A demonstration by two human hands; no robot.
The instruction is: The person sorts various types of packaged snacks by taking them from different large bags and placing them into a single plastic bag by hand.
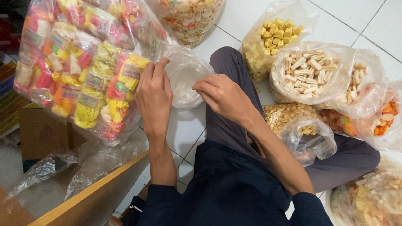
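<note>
Both hands, left (154, 98) and right (222, 97), pinch one clear bag (188, 75).

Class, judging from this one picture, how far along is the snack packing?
Done: a large sack of filled colourful snack packets stands at the left. In hand: the left hand and right hand pinch a small clear bag. Left: open bulk bags of yellow cubes and white sticks remain well filled.
</note>
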